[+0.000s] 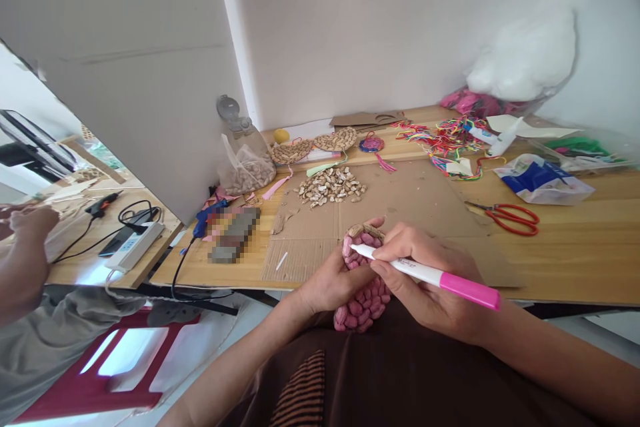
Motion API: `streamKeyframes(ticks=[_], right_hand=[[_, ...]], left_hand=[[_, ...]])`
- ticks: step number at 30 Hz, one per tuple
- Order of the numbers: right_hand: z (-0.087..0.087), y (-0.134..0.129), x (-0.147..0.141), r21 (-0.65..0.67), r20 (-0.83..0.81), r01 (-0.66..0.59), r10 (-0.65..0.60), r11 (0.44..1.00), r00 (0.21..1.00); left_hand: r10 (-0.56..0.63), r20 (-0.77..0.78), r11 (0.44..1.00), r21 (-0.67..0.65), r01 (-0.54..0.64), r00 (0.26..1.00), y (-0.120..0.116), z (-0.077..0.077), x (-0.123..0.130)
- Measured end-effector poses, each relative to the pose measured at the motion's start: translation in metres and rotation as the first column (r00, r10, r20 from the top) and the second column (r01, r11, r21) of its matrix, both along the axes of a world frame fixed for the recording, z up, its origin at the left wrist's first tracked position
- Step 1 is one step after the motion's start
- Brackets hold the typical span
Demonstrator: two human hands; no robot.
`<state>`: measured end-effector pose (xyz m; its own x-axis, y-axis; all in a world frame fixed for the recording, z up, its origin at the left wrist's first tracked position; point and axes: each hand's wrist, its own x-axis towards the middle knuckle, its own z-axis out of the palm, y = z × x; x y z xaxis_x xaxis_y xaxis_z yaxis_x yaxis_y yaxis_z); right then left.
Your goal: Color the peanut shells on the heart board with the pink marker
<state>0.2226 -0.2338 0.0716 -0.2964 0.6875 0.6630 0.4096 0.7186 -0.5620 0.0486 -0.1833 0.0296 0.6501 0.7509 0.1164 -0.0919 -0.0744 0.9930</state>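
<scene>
My left hand point(335, 283) is closed around a piece covered in peanut shells point(364, 303), held just over my lap at the table's front edge. Most of its shells are pink, while a few along the top are still natural tan. Between the thumb and fingers of my right hand point(430, 273) is a white marker point(417, 270) with a bright pink end. Its tip touches or nearly touches a pink shell near the top left of the piece. Part of the piece is hidden behind my fingers.
Loose peanut shells point(333, 185) lie on a cardboard sheet point(400, 197). Red-handled scissors point(513, 219), colourful cords point(457, 137) and a blue-white packet point(545, 180) are to the right. Left are a bag of peanuts point(247, 170), a blue glue gun point(206, 217) and another person's arm point(23, 267).
</scene>
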Motion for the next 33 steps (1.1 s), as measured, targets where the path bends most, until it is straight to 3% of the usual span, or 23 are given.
streamKeyframes(ticks=[16, 23, 28, 33], right_hand=[[0.0013, 0.0015, 0.0002, 0.003, -0.029, 0.011, -0.011, 1.0, 1.0], [0.0001, 0.0026, 0.0006, -0.011, -0.037, 0.016, -0.016, 1.0, 0.999], [-0.001, 0.0034, 0.0014, -0.025, -0.082, -0.027, 0.025, 0.999, 0.996], [-0.0017, 0.006, 0.0015, -0.029, -0.111, -0.014, 0.011, 0.999, 0.994]], left_hand=[[0.002, 0.004, 1.0, 0.01, -0.002, 1.0, -0.0004, -0.0036, -0.0001], [-0.017, 0.099, 1.0, -0.02, 0.019, 0.995, 0.0001, -0.004, 0.0021], [-0.003, 0.039, 1.0, -0.028, 0.004, 0.999, -0.0007, -0.003, -0.0006], [0.002, 0.081, 0.997, -0.081, 0.005, 0.997, -0.0017, -0.0037, -0.001]])
